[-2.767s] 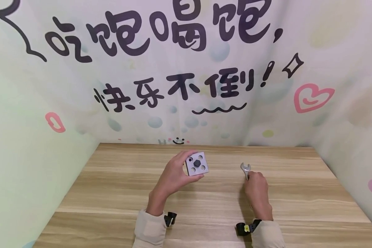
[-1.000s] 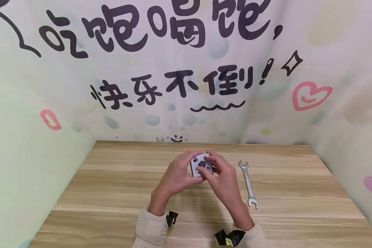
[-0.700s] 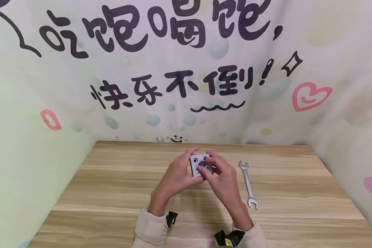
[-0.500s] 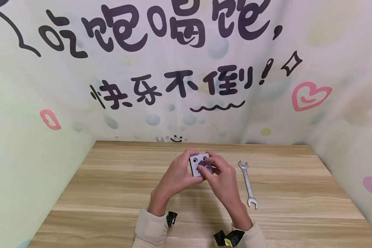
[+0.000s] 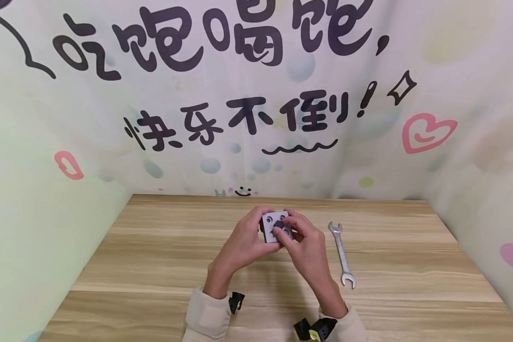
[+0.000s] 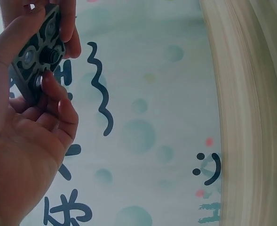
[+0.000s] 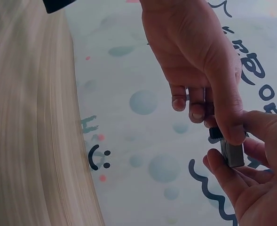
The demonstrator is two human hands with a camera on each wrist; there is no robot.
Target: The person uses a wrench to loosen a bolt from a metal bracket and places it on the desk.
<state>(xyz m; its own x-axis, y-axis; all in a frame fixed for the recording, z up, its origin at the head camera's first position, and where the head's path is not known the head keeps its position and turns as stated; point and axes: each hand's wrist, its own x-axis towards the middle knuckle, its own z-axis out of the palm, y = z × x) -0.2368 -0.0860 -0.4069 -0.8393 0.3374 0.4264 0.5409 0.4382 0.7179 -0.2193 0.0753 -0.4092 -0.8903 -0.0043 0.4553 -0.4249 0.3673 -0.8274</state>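
My left hand (image 5: 243, 237) grips a small square grey metal plate (image 5: 270, 233) by its edges, up off the table. The plate has round holes near its corners and a black hex bolt (image 5: 278, 224) at its centre. My right hand (image 5: 308, 244) pinches the bolt head between thumb and index finger. From the left wrist view, the plate's far face shows round fittings and a dark round bolt end (image 6: 50, 55). To the right of my right hand, a silver double-ended open wrench (image 5: 342, 254) lies on the table, untouched.
The wood-grain table (image 5: 154, 256) meets a printed cloth wall (image 5: 188, 175) with black lettering at the back. Side walls stand at left and right. Black wrist cameras sit at both beige cuffs (image 5: 207, 313).
My right hand has let go of the wrench, leaving it on the table, and moved left to pinch the bolt. The left hand keeps the plate, which has shifted slightly.
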